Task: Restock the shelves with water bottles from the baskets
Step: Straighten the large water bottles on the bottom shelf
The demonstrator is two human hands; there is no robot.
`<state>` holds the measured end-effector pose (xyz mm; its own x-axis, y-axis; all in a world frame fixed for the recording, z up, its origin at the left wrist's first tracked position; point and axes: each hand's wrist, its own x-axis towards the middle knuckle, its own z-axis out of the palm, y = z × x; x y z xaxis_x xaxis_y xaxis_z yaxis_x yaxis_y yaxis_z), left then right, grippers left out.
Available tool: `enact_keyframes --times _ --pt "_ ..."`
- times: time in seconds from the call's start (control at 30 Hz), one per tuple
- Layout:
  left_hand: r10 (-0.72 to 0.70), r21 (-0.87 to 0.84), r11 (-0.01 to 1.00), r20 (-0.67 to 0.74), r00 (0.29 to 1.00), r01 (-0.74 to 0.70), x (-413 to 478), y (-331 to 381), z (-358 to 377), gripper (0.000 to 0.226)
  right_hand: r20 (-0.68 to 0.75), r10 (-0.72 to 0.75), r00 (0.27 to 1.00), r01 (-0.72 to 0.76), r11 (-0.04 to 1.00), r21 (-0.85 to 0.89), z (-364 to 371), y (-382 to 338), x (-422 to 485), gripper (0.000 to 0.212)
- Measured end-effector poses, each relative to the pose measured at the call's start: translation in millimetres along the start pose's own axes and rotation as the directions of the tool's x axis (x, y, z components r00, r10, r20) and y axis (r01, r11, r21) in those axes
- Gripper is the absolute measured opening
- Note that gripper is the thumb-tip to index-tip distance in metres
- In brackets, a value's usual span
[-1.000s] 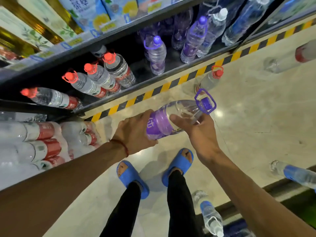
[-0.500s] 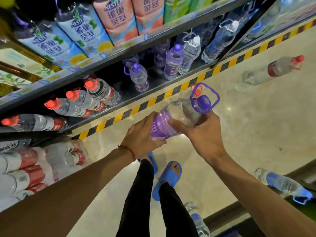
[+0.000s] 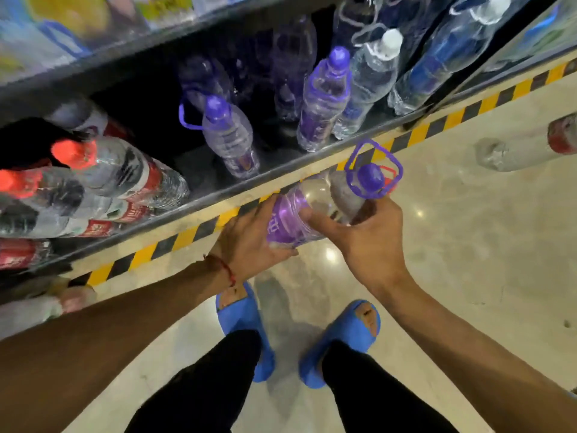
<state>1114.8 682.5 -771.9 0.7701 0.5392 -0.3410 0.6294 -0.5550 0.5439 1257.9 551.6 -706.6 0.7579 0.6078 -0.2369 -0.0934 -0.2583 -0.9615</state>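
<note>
gripping purple-cap bottle [image 3: 315,210] w/ both hands, shelf [image 3: 218,195] holding bottles.

no legible text anywhere

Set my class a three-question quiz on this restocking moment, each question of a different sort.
1. True or false: the purple-capped bottle already stands on the shelf.
2. How many hands grip it? A) none B) one C) two
3. Fill in: the bottles at the shelf's left end have ___ caps.
Key: 1 false, it is held in front of the shelf; 2 C, left hand and right hand; 3 red.
</note>
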Motion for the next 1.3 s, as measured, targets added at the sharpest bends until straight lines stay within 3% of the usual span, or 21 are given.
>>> enact_keyframes --times 0.17,0.27,0.4,0.6,0.77,0.97,1.13,1.3 --pt "0.038 -0.07 0.996 -0.134 0.99 -0.047 47 -46 73 0.098 0.06 -0.158 0.986 0.162 0.985 -0.059 8 86 47 0.036" --pt "0.021 -0.061 0.998 -0.145 0.989 -0.031 83 -83 109 0.11 0.134 -0.257 0.957 0.277 0.949 -0.153 12 131 77 0.034" --pt "0.063 -0.102 0.99 -0.258 0.964 -0.092 119 -109 145 0.108 0.103 -0.325 0.94 0.335 0.935 -0.114 24 176 105 0.044" --pt "0.121 -0.122 0.975 -0.399 0.909 -0.183 144 -126 168 0.089 0.11 -0.367 0.924 0.371 0.928 -0.021 37 206 126 0.044" --pt "0.175 -0.179 0.945 -0.435 0.883 -0.275 144 -118 160 0.089 0.077 -0.465 0.882 0.47 0.881 -0.054 39 185 126 0.051" --pt "0.233 -0.259 0.872 -0.53 0.816 -0.416 135 -95 126 0.08 0.161 -0.556 0.815 0.566 0.824 -0.018 26 130 125 0.052" --pt "0.15 -0.275 0.862 -0.664 0.733 -0.426 147 -70 101 0.072 0.252 -0.629 0.735 0.658 0.752 -0.044 19 86 136 0.055" --pt "0.04 -0.304 0.863 -0.754 0.656 -0.403 161 -50 98 0.071 0.308 -0.639 0.705 0.674 0.739 -0.008 21 66 157 0.072"
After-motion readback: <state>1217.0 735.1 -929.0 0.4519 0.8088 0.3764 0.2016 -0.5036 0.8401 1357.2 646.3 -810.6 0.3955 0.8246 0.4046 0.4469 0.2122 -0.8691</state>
